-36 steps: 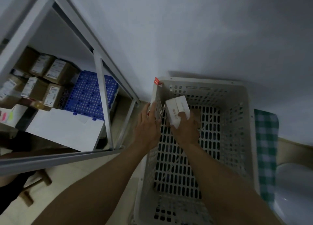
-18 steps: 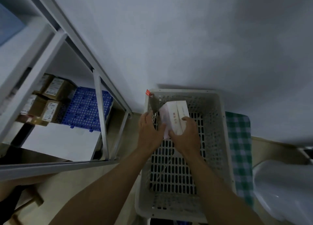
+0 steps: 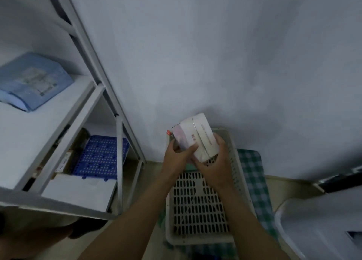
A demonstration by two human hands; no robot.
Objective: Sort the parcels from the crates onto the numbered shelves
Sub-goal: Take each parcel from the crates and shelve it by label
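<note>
**White parcel held in both hands above the crate**

We find both hands closed on one white parcel [image 3: 199, 136]. The left hand [image 3: 177, 158] grips its left edge: the fingers [image 3: 170, 144] curl behind that edge and the thumb lies across the front face. The right hand [image 3: 217, 161] wraps the right side, with its fingers [image 3: 221, 142] curled round the far edge and the thumb at the lower end.

The parcel is lifted and tilted, its upper end leaning away towards the wall [image 3: 215, 54]. It sits over the far end of the pale slotted crate [image 3: 195, 238] and touches nothing but the hands. It is a box with rounded corners, a seam running down its length and small reddish print that we cannot read. A pinkish patch shows at its left edge; we cannot tell whether this is a label or a second item.

The shelf unit [image 3: 92, 110] stands to the left, well apart from the parcel. Its upper shelf holds a blue packet [image 3: 33, 81] and its lower shelf a blue perforated panel [image 3: 100, 156]. A checked cloth [image 3: 252, 173] lies beside the crate.
</note>
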